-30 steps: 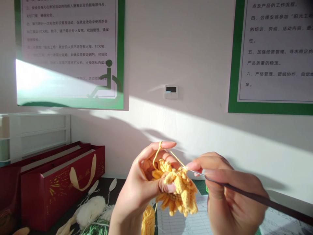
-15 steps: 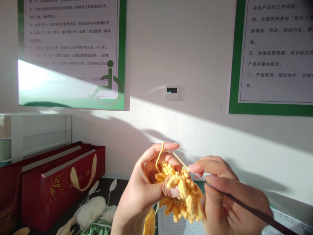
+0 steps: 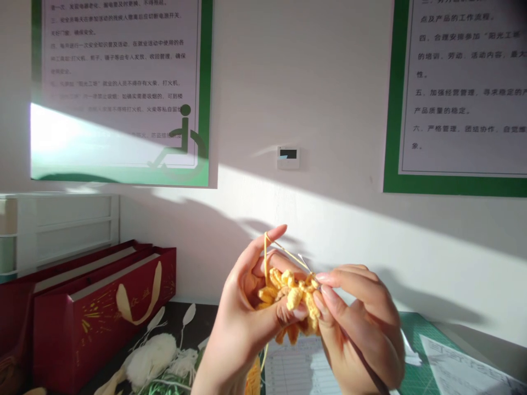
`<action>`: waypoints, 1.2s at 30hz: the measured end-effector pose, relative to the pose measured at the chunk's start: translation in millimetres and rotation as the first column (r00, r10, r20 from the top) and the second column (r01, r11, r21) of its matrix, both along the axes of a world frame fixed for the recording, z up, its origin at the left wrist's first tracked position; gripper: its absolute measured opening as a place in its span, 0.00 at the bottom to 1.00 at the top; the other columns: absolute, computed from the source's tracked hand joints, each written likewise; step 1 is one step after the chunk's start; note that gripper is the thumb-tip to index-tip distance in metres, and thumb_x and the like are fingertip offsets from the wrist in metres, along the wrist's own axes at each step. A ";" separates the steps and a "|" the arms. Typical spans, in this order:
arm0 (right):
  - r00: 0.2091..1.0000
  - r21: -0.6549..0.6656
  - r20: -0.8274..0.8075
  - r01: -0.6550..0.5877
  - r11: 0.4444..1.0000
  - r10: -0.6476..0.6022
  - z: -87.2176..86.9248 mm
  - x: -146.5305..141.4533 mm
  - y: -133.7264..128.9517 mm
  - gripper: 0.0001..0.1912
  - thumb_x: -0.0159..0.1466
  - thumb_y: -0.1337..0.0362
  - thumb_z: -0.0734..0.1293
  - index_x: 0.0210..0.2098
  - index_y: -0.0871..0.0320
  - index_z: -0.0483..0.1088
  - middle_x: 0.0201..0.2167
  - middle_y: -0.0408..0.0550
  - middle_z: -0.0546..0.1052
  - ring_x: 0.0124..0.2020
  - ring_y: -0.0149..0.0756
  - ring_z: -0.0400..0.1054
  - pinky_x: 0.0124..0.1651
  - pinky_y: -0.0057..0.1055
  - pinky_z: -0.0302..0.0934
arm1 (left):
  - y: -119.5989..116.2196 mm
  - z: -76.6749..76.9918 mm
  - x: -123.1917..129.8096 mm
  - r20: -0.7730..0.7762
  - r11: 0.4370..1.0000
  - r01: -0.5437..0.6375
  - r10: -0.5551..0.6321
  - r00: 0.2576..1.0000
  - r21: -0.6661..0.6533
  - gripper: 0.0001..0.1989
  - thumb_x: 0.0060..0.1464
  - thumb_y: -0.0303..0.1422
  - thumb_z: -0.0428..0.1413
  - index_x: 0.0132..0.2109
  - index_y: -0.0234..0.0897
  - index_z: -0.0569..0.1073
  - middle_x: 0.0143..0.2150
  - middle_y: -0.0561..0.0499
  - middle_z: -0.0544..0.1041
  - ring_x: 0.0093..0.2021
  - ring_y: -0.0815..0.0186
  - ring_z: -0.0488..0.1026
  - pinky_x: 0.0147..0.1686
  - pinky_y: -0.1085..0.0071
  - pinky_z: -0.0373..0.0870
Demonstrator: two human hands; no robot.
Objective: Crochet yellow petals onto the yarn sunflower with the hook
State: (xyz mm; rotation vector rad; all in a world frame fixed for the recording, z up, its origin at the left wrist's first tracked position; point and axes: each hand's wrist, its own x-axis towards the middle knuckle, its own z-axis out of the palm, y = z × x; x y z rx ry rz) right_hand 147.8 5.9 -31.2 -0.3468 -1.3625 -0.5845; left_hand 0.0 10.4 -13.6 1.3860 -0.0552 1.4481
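My left hand (image 3: 242, 307) pinches a yellow crocheted piece (image 3: 294, 299) with petal-like bumps between thumb and fingers. Its index finger is raised, with a strand of yellow yarn (image 3: 265, 258) looped over it and running down to the work. My right hand (image 3: 362, 323) grips a crochet hook (image 3: 305, 264); its thin metal tip pokes up past the piece's right edge, beside the taut yarn. The right fingertips touch that edge, and most of the dark handle is hidden by the hand. Below my left wrist a yellow yarn ball (image 3: 253, 376) is partly visible.
Red gift bags (image 3: 102, 318) stand at the left before a white drawer unit (image 3: 74, 219). White fluffy pieces (image 3: 152, 359) and green strands (image 3: 164, 384) lie nearby. Printed sheets (image 3: 296, 365) and a green cutting mat (image 3: 415, 329) cover the table beneath my hands. A wall rises behind.
My right hand has shifted left and turned, bringing the hook to a steeper angle with its tip up. My left index finger is lifted higher, and the crocheted piece has tilted.
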 end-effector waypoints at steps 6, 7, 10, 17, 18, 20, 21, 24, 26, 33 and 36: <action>0.974 -0.048 -0.077 -0.219 0.975 0.215 -1.7 -5.1 2.5 0.12 0.66 0.77 0.66 0.45 0.55 0.72 0.36 0.45 0.76 0.39 0.35 0.74 0.36 0.31 0.70 | 3.6 -3.2 -4.4 -0.054 0.994 -0.028 0.034 0.998 0.105 0.46 0.56 0.17 0.66 0.72 0.59 0.62 0.41 0.51 0.82 0.34 0.67 0.77 0.33 0.75 0.78; 0.948 -0.051 -0.129 -0.300 0.953 0.292 -1.4 -5.3 1.4 0.11 0.68 0.76 0.65 0.44 0.55 0.72 0.34 0.44 0.76 0.36 0.35 0.73 0.35 0.31 0.69 | 4.1 -3.2 -5.2 -0.068 0.993 -0.029 0.037 0.997 0.115 0.45 0.56 0.18 0.66 0.72 0.60 0.62 0.40 0.51 0.81 0.33 0.68 0.77 0.33 0.75 0.78; 0.854 -0.093 -0.294 -0.472 0.877 0.428 1.4 -3.7 -2.5 0.07 0.72 0.71 0.64 0.42 0.55 0.72 0.30 0.43 0.75 0.31 0.32 0.71 0.34 0.30 0.67 | 6.1 -2.2 -6.2 -0.078 0.992 -0.013 0.023 0.997 0.127 0.40 0.55 0.17 0.66 0.68 0.57 0.69 0.39 0.52 0.81 0.34 0.67 0.78 0.33 0.76 0.78; 0.436 -0.304 -0.592 -0.900 0.314 0.678 8.0 3.0 2.7 0.11 0.70 0.58 0.70 0.33 0.55 0.70 0.25 0.40 0.71 0.27 0.29 0.65 0.30 0.25 0.63 | 13.7 -3.9 -7.1 -0.052 0.988 0.054 -0.047 0.998 0.144 0.34 0.54 0.17 0.67 0.65 0.46 0.76 0.40 0.50 0.80 0.33 0.70 0.77 0.33 0.80 0.77; 0.377 -0.318 -0.618 -0.923 0.219 0.690 7.0 2.5 4.4 0.10 0.69 0.58 0.71 0.34 0.55 0.70 0.26 0.40 0.71 0.27 0.29 0.66 0.31 0.25 0.64 | 14.0 -4.6 -7.4 -0.058 0.989 0.052 -0.044 0.997 0.136 0.33 0.55 0.17 0.66 0.64 0.46 0.76 0.40 0.51 0.79 0.32 0.71 0.76 0.32 0.81 0.77; 0.291 -0.324 -0.657 -0.942 0.088 0.695 3.5 0.2 7.2 0.09 0.67 0.58 0.73 0.37 0.53 0.70 0.29 0.40 0.73 0.28 0.29 0.67 0.32 0.26 0.66 | 13.4 -5.1 -8.0 -0.068 0.992 0.042 -0.034 0.997 0.119 0.32 0.55 0.17 0.66 0.64 0.46 0.77 0.39 0.52 0.78 0.32 0.72 0.76 0.32 0.82 0.77; 0.272 -0.322 -0.665 -0.945 0.062 0.695 1.4 -1.6 8.2 0.10 0.67 0.58 0.73 0.38 0.52 0.69 0.31 0.39 0.73 0.29 0.29 0.68 0.33 0.27 0.66 | 12.7 -4.9 -8.2 -0.072 0.993 0.033 -0.024 0.997 0.115 0.32 0.55 0.17 0.67 0.63 0.47 0.77 0.39 0.52 0.77 0.32 0.72 0.76 0.32 0.81 0.77; 0.357 -0.324 -0.618 -0.928 0.187 0.700 -3.4 -7.1 9.0 0.11 0.68 0.58 0.72 0.36 0.52 0.66 0.33 0.39 0.73 0.30 0.29 0.70 0.35 0.28 0.68 | 8.8 -2.7 -8.3 -0.069 0.994 -0.026 0.033 0.997 0.106 0.34 0.53 0.18 0.69 0.63 0.49 0.77 0.39 0.53 0.77 0.33 0.72 0.76 0.34 0.81 0.77; 0.555 -0.330 -0.510 -0.832 0.447 0.657 -3.8 -9.3 7.2 0.10 0.69 0.61 0.70 0.35 0.52 0.66 0.34 0.39 0.75 0.32 0.29 0.71 0.36 0.28 0.68 | 5.4 -1.0 -7.5 -0.063 0.993 -0.068 0.074 0.995 0.095 0.34 0.53 0.19 0.69 0.63 0.51 0.77 0.39 0.53 0.78 0.33 0.71 0.76 0.34 0.80 0.78; 0.985 0.023 0.125 0.117 0.993 -0.119 2.9 4.5 -6.1 0.15 0.61 0.80 0.71 0.41 0.54 0.74 0.37 0.43 0.78 0.38 0.34 0.71 0.43 0.34 0.67 | -0.6 -2.3 -0.5 -0.046 0.990 -0.095 0.100 0.994 0.103 0.37 0.55 0.19 0.67 0.67 0.51 0.73 0.41 0.50 0.80 0.33 0.68 0.77 0.32 0.77 0.78; 0.995 0.045 0.003 0.095 0.994 -0.095 0.1 8.5 -3.0 0.17 0.61 0.82 0.69 0.42 0.55 0.76 0.37 0.43 0.77 0.39 0.34 0.71 0.45 0.39 0.67 | 0.8 -2.5 0.8 -0.030 0.997 0.071 -0.071 0.997 0.013 0.38 0.51 0.18 0.70 0.66 0.45 0.73 0.40 0.50 0.80 0.31 0.68 0.78 0.30 0.75 0.79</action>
